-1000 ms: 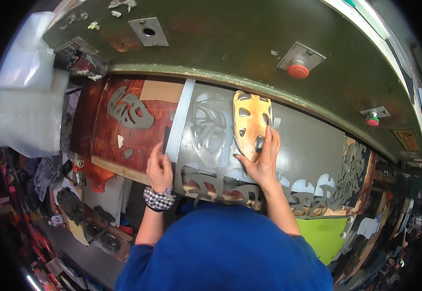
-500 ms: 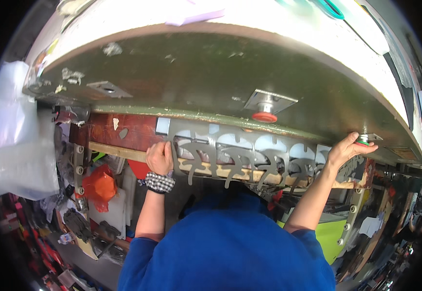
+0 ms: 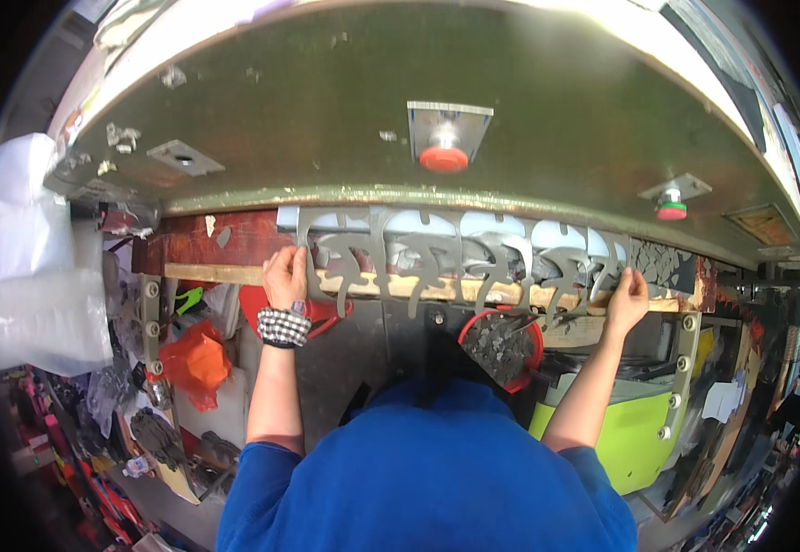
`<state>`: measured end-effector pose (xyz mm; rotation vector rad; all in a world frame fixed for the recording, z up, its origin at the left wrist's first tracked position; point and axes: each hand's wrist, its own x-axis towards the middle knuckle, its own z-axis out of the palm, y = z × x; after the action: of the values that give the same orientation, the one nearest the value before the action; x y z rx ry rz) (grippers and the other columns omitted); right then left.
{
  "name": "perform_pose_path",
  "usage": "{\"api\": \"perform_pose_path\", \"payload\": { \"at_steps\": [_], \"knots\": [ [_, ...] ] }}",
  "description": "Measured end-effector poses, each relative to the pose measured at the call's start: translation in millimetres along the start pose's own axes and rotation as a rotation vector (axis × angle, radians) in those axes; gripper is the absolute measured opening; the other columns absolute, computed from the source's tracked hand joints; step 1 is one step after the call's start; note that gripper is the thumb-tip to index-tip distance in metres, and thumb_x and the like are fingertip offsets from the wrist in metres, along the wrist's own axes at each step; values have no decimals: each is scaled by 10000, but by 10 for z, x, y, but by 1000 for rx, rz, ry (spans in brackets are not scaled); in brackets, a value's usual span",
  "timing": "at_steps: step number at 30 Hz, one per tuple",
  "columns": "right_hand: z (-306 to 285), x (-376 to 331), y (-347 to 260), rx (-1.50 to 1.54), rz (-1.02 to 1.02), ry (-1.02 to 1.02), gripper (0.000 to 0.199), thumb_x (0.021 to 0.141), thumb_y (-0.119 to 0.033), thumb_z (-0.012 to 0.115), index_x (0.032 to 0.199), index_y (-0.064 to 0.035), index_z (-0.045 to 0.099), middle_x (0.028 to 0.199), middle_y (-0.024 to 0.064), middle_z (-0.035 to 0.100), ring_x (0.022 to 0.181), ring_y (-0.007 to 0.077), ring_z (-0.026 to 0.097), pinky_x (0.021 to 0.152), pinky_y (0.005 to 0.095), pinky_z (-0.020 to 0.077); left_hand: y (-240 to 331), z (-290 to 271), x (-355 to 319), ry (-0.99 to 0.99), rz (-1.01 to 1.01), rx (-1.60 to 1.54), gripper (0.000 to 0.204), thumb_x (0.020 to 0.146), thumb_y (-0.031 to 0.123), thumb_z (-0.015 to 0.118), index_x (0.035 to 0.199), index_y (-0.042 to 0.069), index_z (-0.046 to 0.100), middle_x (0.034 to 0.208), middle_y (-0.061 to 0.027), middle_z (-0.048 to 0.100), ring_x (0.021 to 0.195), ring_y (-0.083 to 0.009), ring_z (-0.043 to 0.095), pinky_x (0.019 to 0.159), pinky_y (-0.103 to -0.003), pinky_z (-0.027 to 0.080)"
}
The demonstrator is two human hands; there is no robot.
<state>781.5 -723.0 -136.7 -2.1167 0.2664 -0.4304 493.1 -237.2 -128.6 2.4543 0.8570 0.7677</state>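
Note:
A long grey die-cut sheet (image 3: 377, 253), full of curved cut-outs, stretches between my two hands along the bench's front edge. My left hand (image 3: 285, 278) is closed on its left end, the fingers bent over the edge. At the other end my right hand (image 3: 630, 296) pinches the sheet's right corner between thumb and fingertips. Curved strips dangle from the sheet's lower side, over a pale wooden rail (image 3: 391, 287). Light blue and whitish surfaces (image 3: 404, 223) show through the cut-outs. What the sheet is made of I cannot tell.
Above the sheet, a dark green machine panel (image 3: 308, 120) carries a red push button (image 3: 444, 160) and a green one (image 3: 671, 211). Grey scraps (image 3: 662, 264) lie at the right. Below are a red-rimmed bucket of scraps (image 3: 501, 350), a lime-green bin (image 3: 611, 442) and an orange bag (image 3: 196, 363).
My right hand has left the green button and now pinches the sheet's right end. My left hand keeps its hold on the left end. The view has shifted, showing more of the bucket.

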Motion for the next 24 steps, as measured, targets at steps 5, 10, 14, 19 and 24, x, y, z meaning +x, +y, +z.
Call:
{"api": "perform_pose_path", "payload": {
  "at_steps": [5,10,14,19,24],
  "knots": [
    [-348,-177,217,104,-62,-183,239,888,-169,651,962,58,658,813,51,667,732,79,560,686,232,467,-51,-81,-260,-45,-124,-26,238,953,238,489,829,48,562,749,-182,582,721,-387,535,708,-449,393],
    [-492,-594,-184,-32,-120,111,254,887,-94,623,1116,18,622,988,98,661,913,165,613,836,295,488,-43,-353,-740,-76,-105,-38,264,973,210,435,800,37,535,705,-179,529,691,-401,499,695,-458,387],
    [148,-890,-994,65,-373,-121,304,872,-132,631,1164,-47,607,1105,119,628,1044,256,574,914,349,452,-18,-580,-1045,-177,-270,-26,265,983,211,442,816,26,532,668,-139,512,616,-340,489,649,-419,408],
    [811,-1518,-1460,-26,-820,-546,346,821,-73,625,1165,-43,606,1274,154,540,1249,364,439,1022,439,392,94,-885,-1182,97,-432,-304,149,955,108,515,1076,26,546,725,-22,544,624,-88,502,586,-239,427],
    [550,-1755,-1354,-3,-962,-674,242,764,12,661,1004,15,629,1144,165,612,1169,362,531,958,435,464,221,-1077,-1230,155,-249,-215,188,931,70,538,1108,18,574,761,-52,565,651,-122,545,596,-250,450]
  ]
}}
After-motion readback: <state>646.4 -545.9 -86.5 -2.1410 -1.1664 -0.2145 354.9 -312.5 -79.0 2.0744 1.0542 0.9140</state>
